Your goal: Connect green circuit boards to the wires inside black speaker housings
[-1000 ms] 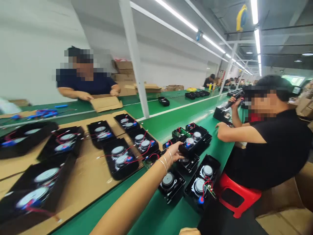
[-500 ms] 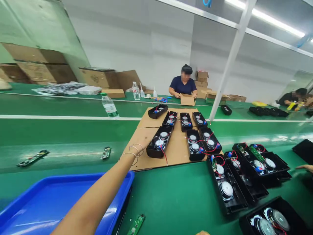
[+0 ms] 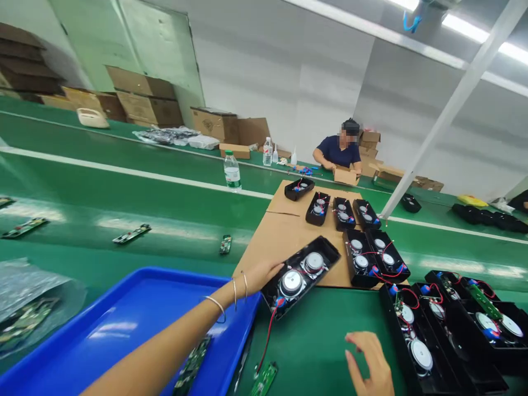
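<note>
My left hand [image 3: 264, 275] grips the left end of a black speaker box [image 3: 303, 275], which is tilted above the near edge of the cardboard. Two round white-backed speakers sit inside the box, and a red wire hangs from its lower end towards a green circuit board [image 3: 265, 379] on the green table. Its fingers curved apart, my right hand [image 3: 369, 363] hovers empty over the table, right of that board. Close by on the right stands another black speaker box [image 3: 406, 335] with red wires.
A blue tray [image 3: 140, 308] lies under my left forearm. Several speaker boxes stand on the cardboard sheet [image 3: 284, 231]. Behind the tray, small circuit boards [image 3: 132, 234] lie on the green surface beside a water bottle [image 3: 232, 171]. Across the table a person [image 3: 340, 151] handles a carton.
My left hand has taken the speaker box from the cardboard and drawn it nearer, turning it. My right hand has risen into view. The camera view has swung left.
</note>
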A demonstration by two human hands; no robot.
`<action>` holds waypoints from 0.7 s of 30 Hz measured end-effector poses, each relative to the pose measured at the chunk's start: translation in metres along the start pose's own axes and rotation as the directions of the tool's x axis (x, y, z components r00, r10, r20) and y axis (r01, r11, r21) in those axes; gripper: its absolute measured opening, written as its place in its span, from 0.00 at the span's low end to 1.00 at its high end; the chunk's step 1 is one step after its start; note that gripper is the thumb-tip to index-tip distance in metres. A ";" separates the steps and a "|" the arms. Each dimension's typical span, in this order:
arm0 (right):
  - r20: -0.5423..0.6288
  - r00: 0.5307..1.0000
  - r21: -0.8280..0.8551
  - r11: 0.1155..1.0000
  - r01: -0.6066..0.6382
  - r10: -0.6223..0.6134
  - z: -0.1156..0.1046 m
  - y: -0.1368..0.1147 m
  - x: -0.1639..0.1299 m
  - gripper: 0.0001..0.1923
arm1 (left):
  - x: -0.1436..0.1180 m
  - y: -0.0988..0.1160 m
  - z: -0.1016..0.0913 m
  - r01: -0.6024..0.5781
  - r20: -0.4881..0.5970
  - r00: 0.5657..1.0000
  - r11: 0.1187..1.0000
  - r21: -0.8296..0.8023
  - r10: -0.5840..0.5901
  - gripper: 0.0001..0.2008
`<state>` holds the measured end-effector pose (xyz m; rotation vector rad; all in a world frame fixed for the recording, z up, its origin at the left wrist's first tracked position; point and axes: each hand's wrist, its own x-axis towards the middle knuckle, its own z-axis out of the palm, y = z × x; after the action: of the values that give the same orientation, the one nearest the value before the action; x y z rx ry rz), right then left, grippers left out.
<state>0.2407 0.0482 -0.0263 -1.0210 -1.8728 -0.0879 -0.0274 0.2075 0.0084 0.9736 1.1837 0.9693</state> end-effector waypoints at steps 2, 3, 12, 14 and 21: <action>0.036 0.996 -0.097 0.992 0.086 -0.083 -0.007 -0.008 0.017 0.09 | -0.012 -0.012 -0.001 0.030 0.096 0.995 0.999 0.044 -0.034 0.08; 0.079 0.992 -0.122 0.987 0.108 -0.098 -0.010 -0.014 0.022 0.09 | -0.016 -0.017 0.003 0.046 0.152 0.987 0.997 0.067 -0.056 0.08; 0.341 0.914 -0.098 0.976 -0.197 0.219 -0.022 -0.037 -0.012 0.04 | -0.036 -0.050 0.074 -0.017 0.602 0.787 0.969 0.246 -0.139 0.10; 0.309 0.907 -0.094 0.958 -0.272 0.288 -0.026 -0.037 -0.016 0.04 | -0.038 -0.052 0.085 -0.054 0.628 0.768 0.963 0.264 -0.129 0.09; 0.292 0.930 0.033 0.969 -0.244 0.224 -0.018 -0.046 -0.018 0.06 | -0.017 -0.042 0.055 -0.087 0.254 0.967 0.908 0.410 -0.021 0.05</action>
<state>0.2262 -0.0007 -0.0148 -1.2536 -1.9793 0.2783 0.0288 0.1741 -0.0209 1.4198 1.1813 0.5985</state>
